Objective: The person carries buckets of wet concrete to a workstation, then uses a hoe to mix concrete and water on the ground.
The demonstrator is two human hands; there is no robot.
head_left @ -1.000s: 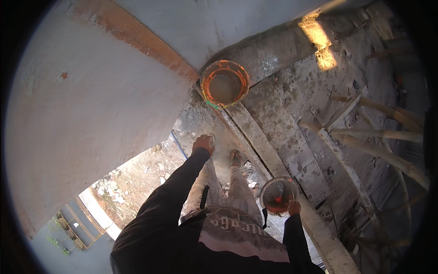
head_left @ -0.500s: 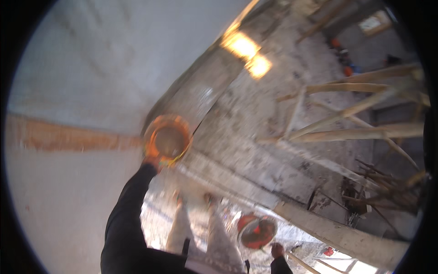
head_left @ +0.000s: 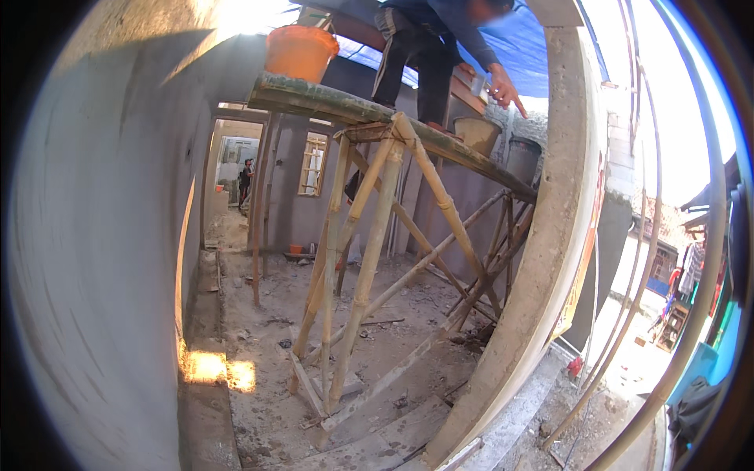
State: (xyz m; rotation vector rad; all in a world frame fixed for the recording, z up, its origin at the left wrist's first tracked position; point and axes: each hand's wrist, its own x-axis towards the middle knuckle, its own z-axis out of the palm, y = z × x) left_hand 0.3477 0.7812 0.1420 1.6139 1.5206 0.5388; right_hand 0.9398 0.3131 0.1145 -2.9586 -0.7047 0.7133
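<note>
Neither of my hands shows at this moment. Ahead of me rises a bamboo trestle scaffold [head_left: 369, 267] that carries a plank platform [head_left: 322, 104]. An orange bucket [head_left: 298, 55] stands on the platform's left end. Over the planks a co-worker [head_left: 420, 59] bends down, with one hand [head_left: 505, 88] lowered and its fingers pointing downward. Below that hand sit a mud-smeared bucket [head_left: 477, 136] and a dark grey bucket [head_left: 522, 158].
A grey plastered wall [head_left: 102, 259] runs along the left, with a concrete pillar [head_left: 542, 212] at the right. Farther back are a doorway [head_left: 232, 177], a barred window [head_left: 312, 163] and a small orange bucket [head_left: 295, 249]. Outside, bent poles [head_left: 703, 259] stand at the right.
My view has swung up from the floor to the scaffold and co-worker. My left hand, earlier on an orange bucket's rim, and my right hand have both left the picture.
</note>
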